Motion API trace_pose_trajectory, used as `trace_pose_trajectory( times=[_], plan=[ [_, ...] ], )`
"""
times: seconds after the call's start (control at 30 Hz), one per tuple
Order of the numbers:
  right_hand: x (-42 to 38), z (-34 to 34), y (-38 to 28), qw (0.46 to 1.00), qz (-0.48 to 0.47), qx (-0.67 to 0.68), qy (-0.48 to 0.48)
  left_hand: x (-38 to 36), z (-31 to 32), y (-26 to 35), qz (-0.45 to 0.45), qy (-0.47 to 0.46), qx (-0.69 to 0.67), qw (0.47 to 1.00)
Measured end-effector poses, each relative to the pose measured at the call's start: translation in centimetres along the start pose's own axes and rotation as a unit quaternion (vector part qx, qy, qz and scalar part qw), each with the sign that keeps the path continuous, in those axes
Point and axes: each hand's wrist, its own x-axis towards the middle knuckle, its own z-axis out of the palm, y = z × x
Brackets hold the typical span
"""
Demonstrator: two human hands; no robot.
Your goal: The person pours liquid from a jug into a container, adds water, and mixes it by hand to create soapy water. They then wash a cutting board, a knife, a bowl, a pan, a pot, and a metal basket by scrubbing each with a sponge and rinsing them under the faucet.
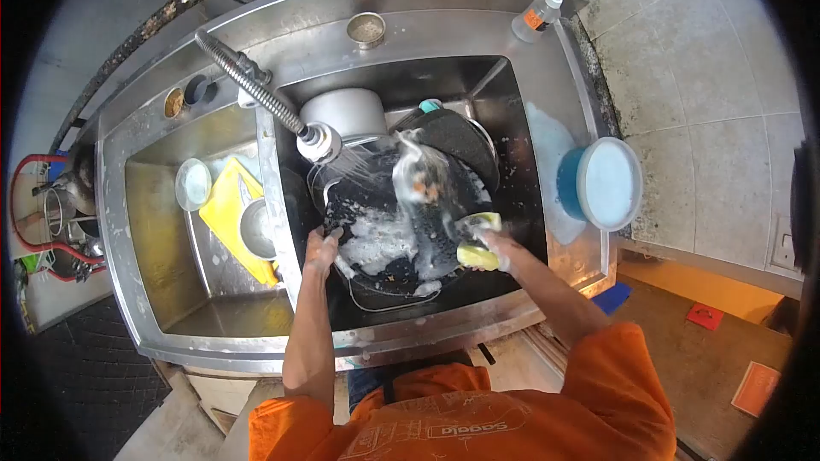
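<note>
A large dark round pan [444, 243] covered in white suds lies in the right basin. My left hand [322, 249] grips its left edge. In my right hand [502, 249] is a yellow-green sponge [477, 258], at the pan's right side. Water sprays from a shower-type tap head [319, 143] onto the pan's upper left. Behind the pan stand a grey metal pot [343, 113] and another dark pan [453, 143].
The left basin holds a yellow cutting board [229, 220], a metal bowl [258, 229] and a clear lid [194, 184]. A tub of bluish soapy water [608, 183] stands on the right ledge, a pump bottle [538, 15] at the back right, a small bowl [366, 30] at the back.
</note>
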Motion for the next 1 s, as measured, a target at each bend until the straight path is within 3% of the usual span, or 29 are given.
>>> trace_pose_trajectory(
  times=[0.03,0.1,0.17,0.2,0.23,0.27,0.3,0.33,0.37,0.4,0.47,0.5,0.57,0.63,0.7,0.73,0.77,0.83,0.93,0.97,1.0],
  plan=[
    [-1.7,-0.1,-0.7,1.000,0.005,-0.008,-0.017,0.9,-0.2,-1.5,-0.013,0.007,-0.037,0.999],
    [-6.8,0.0,-2.4,0.996,0.032,-0.077,-0.030,-4.3,-1.7,3.5,-0.039,-0.102,-0.134,0.985],
    [-13.5,1.6,-3.2,0.993,0.000,-0.111,0.028,-9.4,-2.6,5.6,-0.007,-0.064,-0.106,0.992],
    [-15.8,2.0,-2.9,0.987,-0.034,-0.135,0.084,-9.3,-2.6,2.0,0.039,-0.076,-0.079,0.993],
    [-16.7,1.2,-2.4,0.982,0.020,-0.144,0.117,-8.8,-2.4,-1.0,0.085,-0.089,-0.051,0.991],
    [-18.2,-0.7,-1.1,0.909,-0.098,-0.401,0.058,-14.5,-5.0,6.1,0.038,-0.143,-0.184,0.972],
    [-19.4,-1.8,-0.3,0.756,-0.203,-0.622,-0.008,-15.2,-5.7,4.0,0.135,-0.133,-0.169,0.967],
    [-20.7,0.1,-0.7,0.752,-0.201,-0.627,-0.007,-16.8,-7.0,5.2,0.062,-0.106,-0.196,0.973],
    [-22.4,3.3,-0.9,0.879,-0.087,-0.466,0.050,-19.1,-8.9,6.4,-0.013,-0.079,-0.220,0.972],
    [-23.5,5.9,-0.4,0.955,0.031,-0.278,0.103,-20.4,-10.5,6.3,0.009,-0.050,-0.240,0.969],
    [-19.6,7.0,3.0,0.968,-0.002,-0.242,0.063,-21.3,-13.8,5.0,0.027,-0.001,-0.257,0.966],
    [-17.3,7.7,4.8,0.979,-0.031,-0.199,0.027,-21.7,-15.2,4.6,0.049,0.060,-0.203,0.976],
    [-13.7,11.0,5.9,0.971,-0.076,-0.226,-0.026,-22.7,-18.1,6.3,0.054,0.125,-0.143,0.980],
    [-9.4,13.4,7.6,0.957,-0.122,-0.258,-0.060,-21.0,-20.3,3.4,0.097,0.160,-0.151,0.971],
    [-11.9,18.2,5.5,0.949,-0.146,-0.262,-0.097,-18.8,-22.1,0.1,0.131,0.196,-0.135,0.962],
    [-9.7,18.0,5.8,0.907,-0.262,-0.275,-0.184,-18.2,-22.6,-0.2,0.120,0.199,-0.153,0.961],
    [-9.2,19.5,5.7,0.904,-0.269,-0.290,-0.164,-17.8,-22.9,-0.4,0.109,0.199,-0.170,0.959],
    [-11.3,21.0,4.2,0.948,-0.160,-0.213,-0.172,-16.1,-23.2,-1.7,0.106,0.188,-0.209,0.954],
    [-15.4,22.9,1.5,0.941,-0.137,-0.264,-0.159,-14.9,-24.2,-2.8,0.122,0.125,-0.246,0.954],
    [-15.3,23.0,1.2,0.919,-0.162,-0.329,-0.143,-15.5,-24.3,-2.0,0.130,0.132,-0.250,0.950],
    [-15.8,23.0,1.3,0.865,-0.271,-0.421,-0.043,-15.5,-24.5,-1.5,0.146,0.145,-0.257,0.944]
  ],
)
